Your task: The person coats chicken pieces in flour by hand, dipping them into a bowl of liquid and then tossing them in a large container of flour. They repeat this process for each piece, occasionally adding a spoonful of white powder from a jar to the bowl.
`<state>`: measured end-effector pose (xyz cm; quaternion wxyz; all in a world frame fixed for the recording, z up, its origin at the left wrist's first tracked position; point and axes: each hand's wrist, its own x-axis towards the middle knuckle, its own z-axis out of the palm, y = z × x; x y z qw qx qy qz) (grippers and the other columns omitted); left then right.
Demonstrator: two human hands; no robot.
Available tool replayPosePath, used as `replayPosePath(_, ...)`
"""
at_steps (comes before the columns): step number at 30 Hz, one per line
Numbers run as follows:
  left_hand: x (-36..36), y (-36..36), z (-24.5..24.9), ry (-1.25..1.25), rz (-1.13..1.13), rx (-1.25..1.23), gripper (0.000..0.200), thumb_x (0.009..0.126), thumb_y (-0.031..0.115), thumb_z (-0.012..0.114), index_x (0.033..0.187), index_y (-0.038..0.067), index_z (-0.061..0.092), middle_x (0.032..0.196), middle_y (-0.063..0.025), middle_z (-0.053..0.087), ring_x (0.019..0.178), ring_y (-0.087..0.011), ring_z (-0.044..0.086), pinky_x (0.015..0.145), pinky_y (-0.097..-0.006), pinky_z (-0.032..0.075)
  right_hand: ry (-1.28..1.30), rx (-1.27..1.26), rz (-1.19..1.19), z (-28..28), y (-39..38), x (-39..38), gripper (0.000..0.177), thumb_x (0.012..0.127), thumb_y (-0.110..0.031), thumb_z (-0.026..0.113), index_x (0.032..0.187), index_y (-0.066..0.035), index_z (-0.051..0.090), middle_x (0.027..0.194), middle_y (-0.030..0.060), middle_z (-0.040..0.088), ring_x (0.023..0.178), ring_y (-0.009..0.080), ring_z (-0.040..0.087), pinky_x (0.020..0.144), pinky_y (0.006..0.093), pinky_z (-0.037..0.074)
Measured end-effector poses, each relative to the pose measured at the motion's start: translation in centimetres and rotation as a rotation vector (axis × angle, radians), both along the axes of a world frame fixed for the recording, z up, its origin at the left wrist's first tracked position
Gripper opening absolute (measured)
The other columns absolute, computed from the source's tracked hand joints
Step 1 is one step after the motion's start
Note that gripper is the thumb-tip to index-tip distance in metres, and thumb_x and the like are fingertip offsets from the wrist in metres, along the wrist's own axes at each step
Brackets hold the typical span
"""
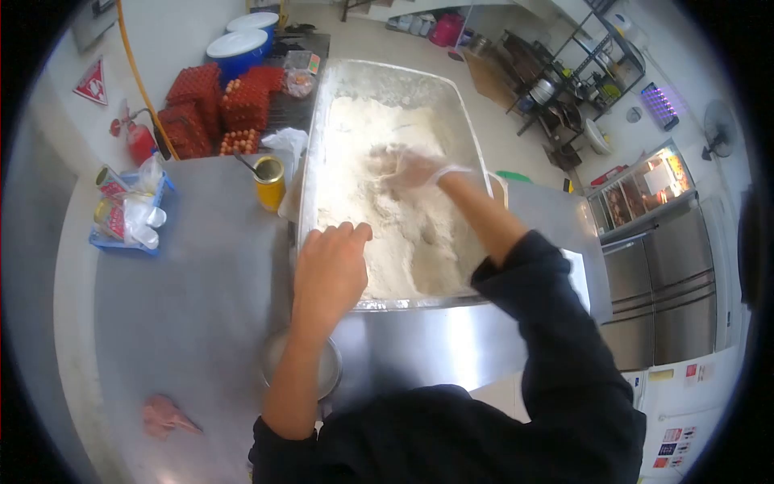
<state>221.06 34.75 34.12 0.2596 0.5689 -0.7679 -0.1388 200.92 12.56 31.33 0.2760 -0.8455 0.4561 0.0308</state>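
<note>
A large rectangular tub on the steel table holds a bed of pale flour-like powder. Over its near left corner lies my left hand, bare, its fingers curled on the rim beside the powder. My right hand, in a clear glove, is down at the powder near the middle of the tub. Motion blurs its fingers, so whether they hold anything cannot be made out. The powder is uneven, with hollows below the right hand.
Left of the tub stand a yellow can with a utensil and a blue basket of packets. A round metal bowl sits by my left forearm, and a pink cloth lies at lower left. Red egg trays are stacked behind.
</note>
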Motion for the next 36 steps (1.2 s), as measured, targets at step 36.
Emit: replayPosePath(36, -0.6, 1.2, -0.8, 0.02, 0.061, -0.046, 0.023, 0.087, -0.002, 0.053, 0.104, 0.009, 0.065, 0.093, -0.0105, 0.062, 0.092, -0.0294, 0.06, 0.083, -0.0417, 0.043, 0.049, -0.289, -0.037, 5.4, 3.6, -2.7, 0.073, 0.073, -0.029, 0.08, 0.136, -0.002, 0.055, 0.13, 0.025, 0.061, 0.118, 0.0317, 0.062, 0.1, 0.0411, 0.049)
